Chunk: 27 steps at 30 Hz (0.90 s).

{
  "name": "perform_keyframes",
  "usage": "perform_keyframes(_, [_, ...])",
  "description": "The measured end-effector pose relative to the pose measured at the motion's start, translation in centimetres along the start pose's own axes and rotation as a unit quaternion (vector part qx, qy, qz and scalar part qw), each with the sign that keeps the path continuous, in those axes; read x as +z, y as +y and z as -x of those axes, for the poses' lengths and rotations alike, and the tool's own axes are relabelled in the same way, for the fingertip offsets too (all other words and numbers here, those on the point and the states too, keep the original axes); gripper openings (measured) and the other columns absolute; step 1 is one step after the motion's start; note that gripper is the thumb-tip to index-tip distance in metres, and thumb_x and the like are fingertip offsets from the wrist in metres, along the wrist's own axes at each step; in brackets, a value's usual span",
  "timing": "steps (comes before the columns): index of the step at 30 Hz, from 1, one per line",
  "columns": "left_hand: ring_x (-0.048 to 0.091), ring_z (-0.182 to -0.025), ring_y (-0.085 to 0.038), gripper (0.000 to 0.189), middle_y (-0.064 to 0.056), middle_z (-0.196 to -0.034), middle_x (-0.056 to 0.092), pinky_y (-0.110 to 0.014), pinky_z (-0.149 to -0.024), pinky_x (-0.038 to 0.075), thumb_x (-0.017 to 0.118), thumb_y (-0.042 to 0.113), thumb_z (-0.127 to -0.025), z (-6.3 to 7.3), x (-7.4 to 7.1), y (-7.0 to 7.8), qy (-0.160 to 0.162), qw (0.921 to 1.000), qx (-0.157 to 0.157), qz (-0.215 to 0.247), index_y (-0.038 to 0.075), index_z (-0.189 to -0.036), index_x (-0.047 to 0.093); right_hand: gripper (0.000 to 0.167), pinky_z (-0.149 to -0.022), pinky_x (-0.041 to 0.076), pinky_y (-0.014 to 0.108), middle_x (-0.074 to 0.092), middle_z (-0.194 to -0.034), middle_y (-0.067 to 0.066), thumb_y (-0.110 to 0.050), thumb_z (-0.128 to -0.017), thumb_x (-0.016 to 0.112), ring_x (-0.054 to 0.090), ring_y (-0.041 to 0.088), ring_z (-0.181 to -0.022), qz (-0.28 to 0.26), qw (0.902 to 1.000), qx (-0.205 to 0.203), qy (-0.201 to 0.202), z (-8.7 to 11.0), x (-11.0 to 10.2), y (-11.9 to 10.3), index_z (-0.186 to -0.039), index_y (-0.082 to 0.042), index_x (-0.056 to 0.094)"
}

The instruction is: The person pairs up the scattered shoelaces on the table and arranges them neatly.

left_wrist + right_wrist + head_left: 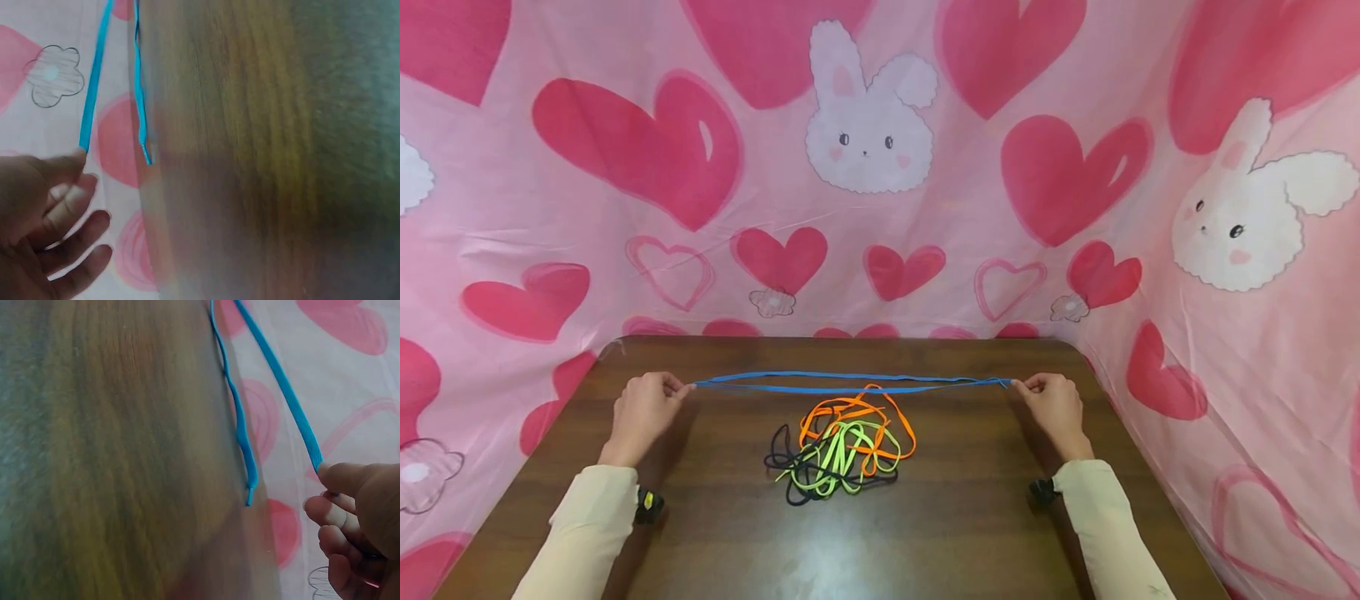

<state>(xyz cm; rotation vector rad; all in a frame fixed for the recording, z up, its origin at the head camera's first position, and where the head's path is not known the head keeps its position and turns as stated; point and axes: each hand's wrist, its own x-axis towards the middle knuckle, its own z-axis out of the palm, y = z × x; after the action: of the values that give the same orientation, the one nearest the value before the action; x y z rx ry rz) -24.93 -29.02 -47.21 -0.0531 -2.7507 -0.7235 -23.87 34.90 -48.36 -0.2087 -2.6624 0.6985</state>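
Nearer me than the fingers (87,230), a loopy cord tangle (833,457) lies on a smooth wood-grain table (962,475). I have left hand (643,410) and right hand (1054,408) pinching a flat blue lace (95,81) stretched between them; a second lace (241,431) runs beside. Creased pink cloth (970,200) hangs beyond.

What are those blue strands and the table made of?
The blue strands look like smooth woven fabric: flat, ribbon-like and gently bowed, though fibre type is unclear. The table seems wood or wood-look laminate, with streaky brown grain; the pale glare suggests a smooth, slightly glossy finish.
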Motion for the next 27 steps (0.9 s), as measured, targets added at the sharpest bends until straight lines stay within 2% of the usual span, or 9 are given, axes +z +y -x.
perform_keyframes(2, [0.063, -0.065, -0.032, 0.023, -0.015, -0.075, 0.071, -0.048, -0.05, 0.047, 0.074, 0.021, -0.092, -0.3, 0.2, -0.2, -0.002, 1.0, -0.009, -0.001, 0.002, -0.08, 0.073, 0.027, -0.055, 0.048, 0.041, 0.071, -0.068, 0.003, -0.033, -0.09, 0.078, 0.065, 0.024, -0.065, 0.007, 0.9999, 0.007, -0.007, -0.5, 0.4, 0.0, -0.077, -0.009, 0.078])
perform_keyframes(8, [0.066, -0.075, -0.046, 0.018, -0.025, -0.084, 0.071, -0.059, -0.057, 0.05, 0.065, 0.012, -0.094, -1.5, 1.4, -0.6, -0.01, 0.9999, -0.009, -0.004, -0.003, -0.088, 0.073, 0.022, -0.063, 0.052, 0.05, 0.075, -0.079, 0.009, -0.027, -0.091, 0.075, 0.069, 0.032, -0.076, 0.013, 0.9986, 0.013, -0.049, -1.5, 1.6, 0.3, -0.082, -0.008, 0.079])
perform_keyframes(14, [0.066, -0.08, -0.051, 0.02, -0.027, -0.091, 0.071, -0.063, -0.061, 0.05, 0.058, 0.01, -0.094, -2.5, 2.5, -1.2, -0.027, 0.9992, -0.023, -0.016, -0.002, -0.089, 0.072, 0.014, -0.07, 0.053, 0.052, 0.075, -0.083, 0.009, -0.02, -0.088, 0.073, 0.069, 0.031, -0.08, 0.023, 0.996, 0.014, -0.085, -2.3, 2.8, 0.5, -0.086, -0.008, 0.078])
perform_keyframes(22, [0.065, -0.086, -0.053, 0.023, -0.028, -0.096, 0.071, -0.065, -0.065, 0.05, 0.058, 0.013, -0.096, -3.5, 3.3, -1.4, -0.029, 0.9981, -0.052, -0.017, -0.002, -0.09, 0.074, 0.021, -0.07, 0.053, 0.054, 0.075, -0.084, 0.011, -0.028, -0.09, 0.076, 0.068, 0.032, -0.079, 0.029, 0.9961, 0.029, -0.078, -2.9, 3.5, 0.6, -0.082, -0.008, 0.077])
perform_keyframes(27, [0.065, -0.086, -0.054, 0.02, -0.029, -0.096, 0.071, -0.066, -0.067, 0.05, 0.062, 0.014, -0.094, -3.9, 3.9, -1.8, -0.051, 0.9967, -0.057, -0.027, -0.002, -0.09, 0.073, 0.023, -0.069, 0.052, 0.053, 0.074, -0.081, 0.009, -0.029, -0.09, 0.076, 0.067, 0.031, -0.079, 0.02, 0.9947, 0.041, -0.092, -3.0, 3.7, 0.7, -0.083, -0.008, 0.076])
